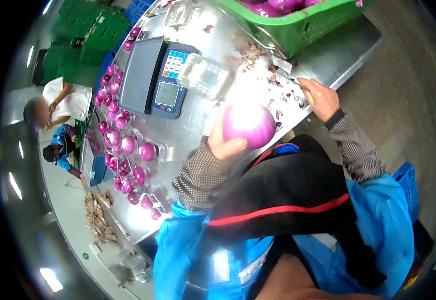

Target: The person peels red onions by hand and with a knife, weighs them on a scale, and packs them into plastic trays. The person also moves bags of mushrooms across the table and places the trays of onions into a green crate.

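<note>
Fingers of the left hand curled round a big purple onion

The left hand held the onion up at the near edge of the metal table. Its thumb lay along the onion's lower side. Most of the other fingers were hidden behind it. The right hand was apart from the onion, with its fingers pinched on a thin tool. It could have been a small knife, but it was too small to tell. Little scraps lay on the table close by.

I think this was the cleaning step, when old skin and ends came off. Bright glare hid part of the onion, so I could not tell if it was all clean. If it was not, the next move seemed to call for turning the onion and bringing the tool to it. If it was, it seemed to need a spot in the clear box by the scale. Either way, the smooth, round onion looked like it needed a snug hold.
</note>
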A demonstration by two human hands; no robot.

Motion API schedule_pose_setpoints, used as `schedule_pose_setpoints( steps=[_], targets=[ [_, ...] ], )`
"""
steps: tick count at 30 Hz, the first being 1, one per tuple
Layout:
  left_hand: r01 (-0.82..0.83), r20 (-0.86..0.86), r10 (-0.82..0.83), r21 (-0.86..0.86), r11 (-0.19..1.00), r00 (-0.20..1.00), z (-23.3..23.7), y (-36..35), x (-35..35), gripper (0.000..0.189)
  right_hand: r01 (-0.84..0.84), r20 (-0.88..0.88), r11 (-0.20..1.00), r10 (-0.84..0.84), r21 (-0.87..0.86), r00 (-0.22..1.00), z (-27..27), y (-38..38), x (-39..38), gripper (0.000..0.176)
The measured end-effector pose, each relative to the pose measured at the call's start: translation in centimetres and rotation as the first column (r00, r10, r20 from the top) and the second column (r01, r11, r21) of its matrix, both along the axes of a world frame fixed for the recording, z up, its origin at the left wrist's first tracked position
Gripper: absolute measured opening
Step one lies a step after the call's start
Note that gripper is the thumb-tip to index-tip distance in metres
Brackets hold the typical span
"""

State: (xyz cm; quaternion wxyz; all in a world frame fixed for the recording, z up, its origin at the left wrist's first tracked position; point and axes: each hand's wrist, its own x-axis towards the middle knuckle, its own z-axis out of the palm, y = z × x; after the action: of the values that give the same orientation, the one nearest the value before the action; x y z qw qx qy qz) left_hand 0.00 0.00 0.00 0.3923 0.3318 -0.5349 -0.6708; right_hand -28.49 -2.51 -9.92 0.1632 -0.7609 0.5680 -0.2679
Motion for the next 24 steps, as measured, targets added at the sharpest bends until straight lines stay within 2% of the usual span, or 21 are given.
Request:
schedule_pose_setpoints(
  steps=[2, 3, 5, 6, 7, 9, 10, 11, 13, 14, 15, 17, 18, 20, 21, 23, 24],
  targets=[
    [-0.085, 0.116, 0.091, -0.062, 0.994, 0.989, -0.2, 0.9, 0.2, 0.094, 0.018, 0.118, 1.0, -0.016, -0.011, 0.993, 3.6, 1.1, 1.2, 0.031],
    [-0.135, 0.202, 0.113, 0.098, 0.986, 0.973, -0.2, 3.5, -0.6, 0.092, 0.002, 0.14, 0.988, -0.024, 0.154, 0.99, 5.3, 5.3, 1.6, 0.032],
    [-0.138, 0.21, 0.127, 0.039, 0.99, 0.969, -1.7, 3.2, -1.6, 0.094, -0.05, 0.234, 0.988, 0.015, 0.144, 0.972, 6.7, 4.8, 1.9, 0.034],
    [-0.149, 0.233, 0.125, 0.091, 0.985, 0.964, -2.0, 2.5, -1.4, 0.092, -0.118, 0.305, 0.984, 0.073, 0.133, 0.95, 6.9, 3.8, 2.4, 0.048],
    [-0.141, 0.173, 0.12, 0.117, 0.983, 0.978, -2.7, 2.0, -1.1, 0.083, -0.162, 0.289, 0.976, 0.115, 0.146, 0.951, 7.9, 3.4, 3.0, 0.054],
    [-0.08, 0.079, 0.051, 0.433, 0.898, 0.996, -2.4, 1.6, -0.9, 0.074, -0.269, 0.269, 0.945, 0.215, 0.184, 0.939, 10.1, 3.4, 4.6, 0.065],
    [-0.032, 0.022, 0.025, 0.387, 0.922, 0.999, -3.0, 1.8, -0.9, 0.065, -0.279, 0.197, 0.939, 0.24, 0.202, 0.95, 9.6, 3.3, 5.3, 0.077],
    [-0.041, 0.069, 0.018, 0.344, 0.938, 0.997, -3.2, 2.0, -1.0, 0.062, -0.315, 0.18, 0.918, 0.277, 0.241, 0.944, 9.6, 3.0, 6.1, 0.075],
    [-0.044, 0.082, 0.004, 0.485, 0.873, 0.997, -3.6, 2.5, -0.1, 0.06, -0.399, 0.404, 0.893, 0.292, 0.209, 0.867, 7.7, 2.2, 6.9, 0.071],
    [-0.04, 0.144, -0.032, 0.469, 0.882, 0.989, -4.0, 3.0, 0.6, 0.063, -0.456, 0.555, 0.786, 0.178, 0.417, 0.813, 7.6, 2.2, 6.7, 0.065],
    [-0.057, 0.178, -0.04, 0.511, 0.858, 0.983, -4.4, 3.5, 1.7, 0.055, -0.527, 0.748, 0.799, 0.156, 0.288, 0.645, 5.0, 2.5, 7.0, 0.053],
    [-0.217, 0.342, 0.077, 0.395, 0.893, 0.936, -3.9, 5.2, 4.6, 0.049, -0.595, 0.786, 0.546, -0.218, 0.59, 0.579, 3.9, 3.2, 6.6, 0.051],
    [-0.325, 0.56, 0.146, 0.235, 0.916, 0.816, -6.0, 5.6, 8.2, 0.048, -0.624, 0.772, 0.454, -0.356, 0.636, 0.527, 3.3, 3.9, 6.7, 0.047],
    [-0.481, 0.685, 0.356, -0.009, 0.877, 0.636, -7.5, 6.1, 15.1, 0.051, -0.604, 0.75, 0.446, -0.354, 0.66, 0.559, 1.3, 4.6, 7.5, 0.043],
    [-0.57, 0.625, 0.479, -0.065, 0.819, 0.616, -7.1, 6.5, 17.2, 0.053, -0.592, 0.74, 0.446, -0.356, 0.671, 0.571, 0.9, 5.0, 8.0, 0.041],
    [-0.551, 0.761, 0.539, -0.292, 0.782, 0.362, -6.2, 7.1, 19.0, 0.059, -0.601, 0.746, 0.445, -0.335, 0.664, 0.576, 1.7, 5.2, 9.2, 0.036],
    [-0.484, 0.789, 0.522, -0.336, 0.808, 0.324, -6.3, 7.1, 19.4, 0.065, -0.611, 0.746, 0.431, -0.328, 0.664, 0.579, 1.7, 5.2, 9.7, 0.036]
  ],
)
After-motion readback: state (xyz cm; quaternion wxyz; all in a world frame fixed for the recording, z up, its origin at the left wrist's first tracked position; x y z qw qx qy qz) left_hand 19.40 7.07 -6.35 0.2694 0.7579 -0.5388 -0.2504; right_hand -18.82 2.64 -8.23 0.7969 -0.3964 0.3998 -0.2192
